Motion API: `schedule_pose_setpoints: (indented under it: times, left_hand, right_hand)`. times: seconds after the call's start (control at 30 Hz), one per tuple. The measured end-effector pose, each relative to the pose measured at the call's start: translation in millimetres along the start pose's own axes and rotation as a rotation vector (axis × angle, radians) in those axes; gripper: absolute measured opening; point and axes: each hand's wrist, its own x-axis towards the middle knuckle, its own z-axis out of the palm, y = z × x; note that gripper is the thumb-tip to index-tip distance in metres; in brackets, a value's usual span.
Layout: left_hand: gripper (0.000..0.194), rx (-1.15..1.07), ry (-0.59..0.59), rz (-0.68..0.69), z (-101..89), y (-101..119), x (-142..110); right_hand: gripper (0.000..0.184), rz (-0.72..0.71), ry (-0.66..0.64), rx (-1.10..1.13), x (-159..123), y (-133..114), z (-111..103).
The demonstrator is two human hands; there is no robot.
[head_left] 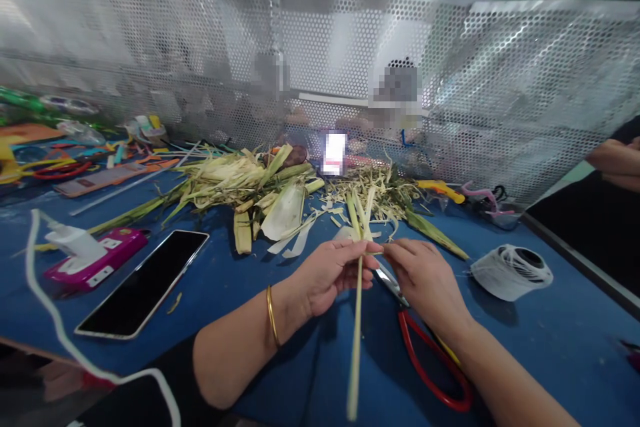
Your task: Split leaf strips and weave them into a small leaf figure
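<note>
My left hand (336,273) pinches a bundle of pale green husk strips (356,333) between thumb and fingers. One long end hangs down toward me, and the split upper ends fan out beyond the hand. Close beside it, my right hand (425,280) is closed, thumb and fingertips together on a thin strip running across from the bundle. Its fingertips partly hide what they hold. Under the right hand lie scissors (430,373) with red handles, their blades pointing away. A heap of husk leaves (225,177) and a pile of shredded husk (380,190) lie just beyond.
A white roll of thread (510,272) stands at right. A phone (145,283) and a magenta power strip (100,263) with a white cable lie left. A perforated metal screen (200,47) bounds the blue table's back. Another person's arm (617,160) shows at the right edge.
</note>
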Motion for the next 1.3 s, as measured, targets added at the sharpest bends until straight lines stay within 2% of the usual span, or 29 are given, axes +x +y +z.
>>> schedule_pose_setpoints:
  times: [0.07,0.1,0.13,0.2,0.3,0.4,0.5,0.57,0.63,0.7,0.77,0.9,0.97,1.03,1.13,1.2,1.3]
  left_hand:
    - [0.021,0.046,0.053,0.038,1.2,-1,0]
    - [0.021,0.075,0.088,0.070,1.9,-1,0]
    - [0.021,0.102,0.115,0.098,2.5,-1,0]
    - [0.022,0.128,0.148,0.132,3.3,0,-1]
    - [0.022,0.110,0.169,0.118,3.5,2,-1]
    - [0.018,0.033,0.175,0.058,2.6,3,-1]
    - [0.015,-0.008,0.152,0.028,2.3,3,-1]
    - [0.016,0.056,0.108,0.057,3.8,4,-2]
    - [0.018,0.173,0.045,0.084,7.0,4,-5]
    - [0.019,0.294,-0.016,0.083,11.2,4,-9]
    - [0.021,0.395,-0.060,0.083,15.4,4,-12]
    - [0.025,0.543,-0.100,0.106,20.5,1,-14]
    - [0.024,0.587,-0.101,0.093,21.6,-2,-12]
    - [0.021,0.600,-0.100,0.053,22.1,-5,-11]
    - [0.019,0.588,-0.088,-0.021,21.1,-8,-10]
    - [0.022,0.560,-0.083,-0.056,18.7,-9,-9]
    - [0.026,0.446,-0.052,-0.092,12.8,-8,-6]
  right_hand:
    - [0.023,-0.012,0.188,0.005,-1,-5,-6]
    - [0.022,-0.033,0.240,0.037,-2,-9,-9]
    - [0.021,-0.080,0.232,0.091,-4,-14,-12]
    - [0.020,-0.223,0.074,0.168,-6,-24,-13]
    - [0.016,-0.343,-0.115,0.156,-10,-34,-5]
    - [0.020,-0.421,-0.150,0.120,-11,-37,4]
    - [0.019,-0.451,-0.096,0.170,-12,-36,1]
    - [0.017,-0.358,0.040,0.250,-11,-33,-7]
    - [0.017,-0.180,0.207,0.268,-8,-29,-15]
    - [0.019,-0.014,0.281,0.217,-2,-25,-21]
    - [0.025,0.065,0.233,0.147,6,-21,-23]
    - [0.036,0.088,0.037,0.138,18,-21,-15]
    - [0.039,0.142,-0.081,0.280,20,-23,-9]
    - [0.038,0.263,-0.159,0.497,20,-25,-4]
    - [0.031,0.446,-0.101,0.763,17,-29,-3]
    - [0.028,0.440,0.026,0.762,14,-32,-7]
    - [0.025,0.258,0.214,0.583,6,-37,-13]
